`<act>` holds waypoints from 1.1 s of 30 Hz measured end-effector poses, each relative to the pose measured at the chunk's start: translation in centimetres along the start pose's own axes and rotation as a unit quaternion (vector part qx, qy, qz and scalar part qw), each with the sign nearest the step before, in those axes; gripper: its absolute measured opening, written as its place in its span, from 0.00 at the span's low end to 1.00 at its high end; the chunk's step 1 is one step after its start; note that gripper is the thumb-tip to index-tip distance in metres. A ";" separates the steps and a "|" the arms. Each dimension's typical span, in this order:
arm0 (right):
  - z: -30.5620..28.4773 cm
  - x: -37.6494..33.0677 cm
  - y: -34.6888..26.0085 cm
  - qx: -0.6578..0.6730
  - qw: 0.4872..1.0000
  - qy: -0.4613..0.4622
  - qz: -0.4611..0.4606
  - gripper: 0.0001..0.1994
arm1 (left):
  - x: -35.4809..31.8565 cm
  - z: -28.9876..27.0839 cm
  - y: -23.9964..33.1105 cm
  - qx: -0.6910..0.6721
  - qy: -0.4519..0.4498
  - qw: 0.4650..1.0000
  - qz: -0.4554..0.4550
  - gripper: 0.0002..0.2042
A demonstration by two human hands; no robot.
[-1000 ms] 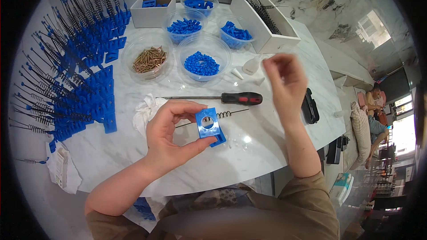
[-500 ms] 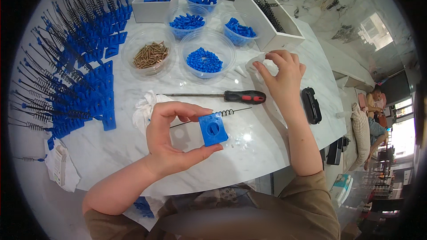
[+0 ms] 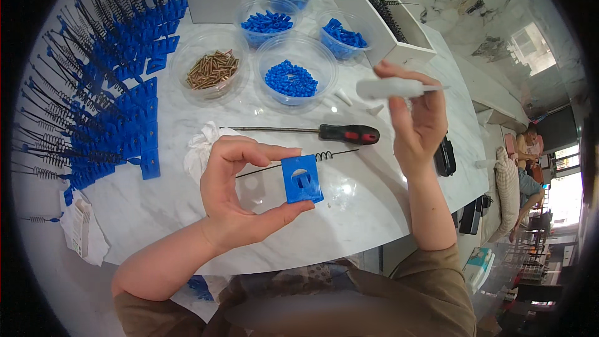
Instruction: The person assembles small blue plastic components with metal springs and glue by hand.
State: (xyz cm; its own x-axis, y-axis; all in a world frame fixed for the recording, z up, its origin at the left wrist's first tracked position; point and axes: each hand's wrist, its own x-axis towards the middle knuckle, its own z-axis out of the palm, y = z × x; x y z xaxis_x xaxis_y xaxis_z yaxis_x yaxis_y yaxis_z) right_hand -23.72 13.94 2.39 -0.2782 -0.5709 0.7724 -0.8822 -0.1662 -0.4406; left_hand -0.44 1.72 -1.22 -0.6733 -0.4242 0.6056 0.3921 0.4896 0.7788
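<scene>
My left hand [image 3: 237, 195] pinches a square blue plastic block [image 3: 290, 188] between thumb and fingers, its round opening facing me. A dark wire with a coiled spring [image 3: 324, 156] runs past the top of the block; whether it is joined there I cannot tell. My right hand [image 3: 424, 126], raised above the table's right side, is closed around a small white bottle with a thin pointed nozzle [image 3: 377, 89], blurred by motion. Between the hands and the bowls lies a long screwdriver [image 3: 349, 134] with a black and red handle.
Behind are clear bowls of brass screws [image 3: 213, 68], blue beads [image 3: 291, 79] and other blue parts [image 3: 267, 21]. White boxes [image 3: 219, 7] stand farther back, one holding black spring wires [image 3: 390, 15]. Rows of blue pieces with springs [image 3: 134, 109] fill the left. Crumpled tissue [image 3: 198, 148] lies beside my left hand.
My right hand has lifted the white bottle from beside the bowls and brought it right and nearer. The blue block has turned slightly in my left hand.
</scene>
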 end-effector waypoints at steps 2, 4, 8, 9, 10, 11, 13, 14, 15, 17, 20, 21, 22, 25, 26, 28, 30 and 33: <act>0.8 -1.0 -1.0 0.343 0.933 -0.016 0.110 0.12 | -0.1 0.1 -0.1 0.003 0.002 1.000 -0.003 0.32; 0.9 -1.3 -2.5 0.376 0.911 -0.029 0.166 0.14 | -0.2 0.2 -0.2 0.010 0.029 0.999 -0.025 0.32; 0.8 -1.4 -3.6 0.515 0.785 -0.075 0.335 0.16 | -0.3 0.1 -0.4 -0.003 0.042 0.999 -0.033 0.32; 0.7 -1.6 -3.0 0.499 0.793 -0.125 0.326 0.17 | -0.4 0.0 -0.3 -0.003 0.044 0.998 -0.037 0.32; 0.7 -1.8 -2.6 0.479 0.800 -0.173 0.316 0.17 | -0.2 0.0 -0.4 -0.004 0.044 0.998 -0.039 0.31; 0.8 -2.0 -2.4 0.468 0.804 -0.182 0.319 0.18 | -0.2 0.0 -0.4 -0.004 0.044 0.998 -0.041 0.31; 0.7 -1.4 -2.7 0.426 0.824 -0.205 0.312 0.17 | -0.1 0.0 -0.5 -0.009 0.046 0.998 -0.040 0.31; 0.8 -1.2 -2.8 0.383 0.842 -0.228 0.304 0.17 | -0.1 -0.1 -0.5 -0.008 0.047 0.998 -0.043 0.31; 0.8 -1.3 -2.7 0.385 0.841 -0.229 0.305 0.17 | -0.1 -0.1 -0.6 -0.010 0.049 0.998 -0.044 0.31; 0.7 -1.5 -2.8 0.415 0.827 -0.186 0.332 0.18 | 0.0 0.0 -0.6 -0.015 0.052 0.997 -0.046 0.31; 0.2 -1.3 -2.9 0.400 0.836 -0.199 0.320 0.18 | 0.1 0.2 -0.5 -0.018 0.053 0.997 -0.046 0.31; 0.1 -1.3 -3.0 0.401 0.834 -0.200 0.321 0.18 | 0.1 0.2 -0.5 -0.022 0.050 0.998 -0.041 0.31; 0.0 -1.4 -3.1 0.406 0.835 -0.192 0.319 0.18 | 0.1 0.2 -0.5 -0.027 0.047 0.998 -0.037 0.31; 0.0 -1.5 -3.4 0.403 0.842 -0.176 0.312 0.18 | -0.2 0.3 -0.9 -0.052 0.036 0.997 -0.037 0.34; 0.1 -1.5 -3.4 0.396 0.849 -0.167 0.307 0.18 | -0.3 0.3 -0.9 -0.052 0.036 0.997 -0.038 0.34; 0.0 -1.5 -3.6 0.386 0.855 -0.170 0.301 0.18 | -0.3 0.4 -0.8 -0.046 0.039 0.997 -0.046 0.35; 0.0 -1.5 -3.8 0.376 0.861 -0.172 0.296 0.18 | -0.3 0.4 -0.7 -0.042 0.035 0.998 -0.044 0.35; -0.1 -1.5 -4.0 0.356 0.867 -0.173 0.303 0.18 | -0.4 0.4 -0.7 -0.040 0.029 0.998 -0.043 0.35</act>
State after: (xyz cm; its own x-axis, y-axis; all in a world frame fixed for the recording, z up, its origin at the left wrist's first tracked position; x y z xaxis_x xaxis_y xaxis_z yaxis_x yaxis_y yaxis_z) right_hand -19.79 15.54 3.01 -0.3694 -0.9136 0.1701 -0.1214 -0.1340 -0.9835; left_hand -0.73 1.83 -2.08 -0.6695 -0.5070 0.5430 0.3844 0.3890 0.8372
